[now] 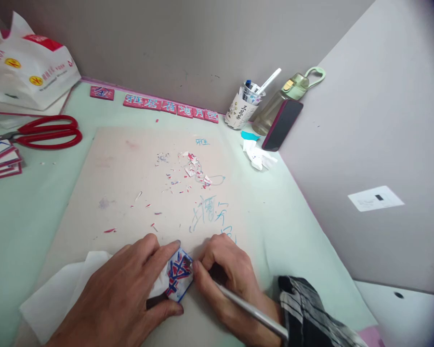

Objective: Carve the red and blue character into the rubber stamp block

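Note:
My left hand is closed around a small flat carving piece, its thumb and forefinger pressing opposite edges. The piece has a white face, blue edging and a blue character with red lines. Between my palm and the piece is white tissue, which spreads out to the left. My right hand grips a craft knife by its slim silver handle, like a pen. The blade end meets the upper right of the carving piece; its very tip is hard to make out. Both hands rest low over a beige board.
Red and white shavings litter the board. Finished-looking red character tiles line the wall. Red-handled scissors, stacked cards and a plastic bag sit left. A pen jar, bottle, phone and crumpled tissue stand right.

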Tool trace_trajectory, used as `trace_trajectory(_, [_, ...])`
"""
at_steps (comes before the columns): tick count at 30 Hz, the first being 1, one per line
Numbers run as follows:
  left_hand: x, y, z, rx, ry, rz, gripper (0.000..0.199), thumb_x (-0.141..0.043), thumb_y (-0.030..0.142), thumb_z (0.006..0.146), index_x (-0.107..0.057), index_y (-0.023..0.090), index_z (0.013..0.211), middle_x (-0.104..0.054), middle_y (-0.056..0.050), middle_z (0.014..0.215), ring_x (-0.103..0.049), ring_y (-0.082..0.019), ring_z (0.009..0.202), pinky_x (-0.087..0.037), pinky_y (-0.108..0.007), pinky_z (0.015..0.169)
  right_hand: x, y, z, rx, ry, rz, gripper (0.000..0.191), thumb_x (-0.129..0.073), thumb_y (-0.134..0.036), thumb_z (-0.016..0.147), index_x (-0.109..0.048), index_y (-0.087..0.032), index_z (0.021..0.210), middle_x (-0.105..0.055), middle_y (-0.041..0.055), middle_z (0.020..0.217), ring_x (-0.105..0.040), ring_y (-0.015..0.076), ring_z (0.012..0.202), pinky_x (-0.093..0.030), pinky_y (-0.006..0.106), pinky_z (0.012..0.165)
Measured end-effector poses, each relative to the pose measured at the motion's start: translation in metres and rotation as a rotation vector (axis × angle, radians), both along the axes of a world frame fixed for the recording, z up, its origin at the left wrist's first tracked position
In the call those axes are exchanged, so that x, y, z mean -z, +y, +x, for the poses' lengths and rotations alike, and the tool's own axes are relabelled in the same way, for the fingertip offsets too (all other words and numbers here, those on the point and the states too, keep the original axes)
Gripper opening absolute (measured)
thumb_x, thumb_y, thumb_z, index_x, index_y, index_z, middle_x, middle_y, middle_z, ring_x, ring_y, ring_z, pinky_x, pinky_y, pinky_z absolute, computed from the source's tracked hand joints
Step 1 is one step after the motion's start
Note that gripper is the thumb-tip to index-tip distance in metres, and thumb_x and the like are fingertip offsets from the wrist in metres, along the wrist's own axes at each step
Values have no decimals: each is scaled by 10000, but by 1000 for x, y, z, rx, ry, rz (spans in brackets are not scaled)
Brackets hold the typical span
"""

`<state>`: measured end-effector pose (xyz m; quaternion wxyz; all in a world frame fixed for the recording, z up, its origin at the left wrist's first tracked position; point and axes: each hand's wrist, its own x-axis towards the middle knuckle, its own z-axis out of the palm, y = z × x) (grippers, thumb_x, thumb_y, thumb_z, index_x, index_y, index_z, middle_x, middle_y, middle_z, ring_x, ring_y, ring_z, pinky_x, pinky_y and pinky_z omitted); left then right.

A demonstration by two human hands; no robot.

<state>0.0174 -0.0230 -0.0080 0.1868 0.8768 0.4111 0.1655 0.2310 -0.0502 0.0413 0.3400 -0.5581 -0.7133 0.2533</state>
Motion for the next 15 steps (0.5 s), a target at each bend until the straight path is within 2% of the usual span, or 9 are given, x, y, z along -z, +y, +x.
trace_trajectory(5, [3, 0, -1, 12, -15, -6, 748, -830, 331, 725, -447, 343, 1367, -590, -19, 1094, -662, -265, 917, -546, -382, 768, 6, -2, -3, -83, -166, 212, 264, -509, -62, 921, -413, -231, 743, -512, -24, 636, -452, 152, 613, -370, 324, 649])
trace_trajectory(9, [3, 1, -1, 22, -40, -26, 708, -830, 368, 762, -457, 343, 1362, -583, -16, 1073, -655, -262, 908, -542, -379, 749, 10, -3, -3, -219, -342, 357, 265, -500, -61, 935, -457, -225, 732, -529, -2, 639, -421, 169, 610, -313, 349, 618])
trace_trajectory(12, [0, 3, 1, 15, -57, -60, 646, -789, 346, 807, -461, 355, 1364, -581, -6, 1054, -656, -246, 896, -545, -369, 744, 7, -3, -2, -300, -468, 435, 318, -464, -60, 964, -500, -211, 686, -498, 11, 625, -402, 180, 613, -278, 356, 604])
trace_trajectory(15, [-3, 5, 3, 28, -74, -95, 597, -759, 330, 828, -476, 357, 1352, -575, 2, 1021, -652, -234, 864, -546, -363, 719, 2, -2, 0, -362, -501, 452, 342, -451, -54, 970, -557, -184, 672, -492, 22, 624, -401, 182, 614, -289, 354, 610])
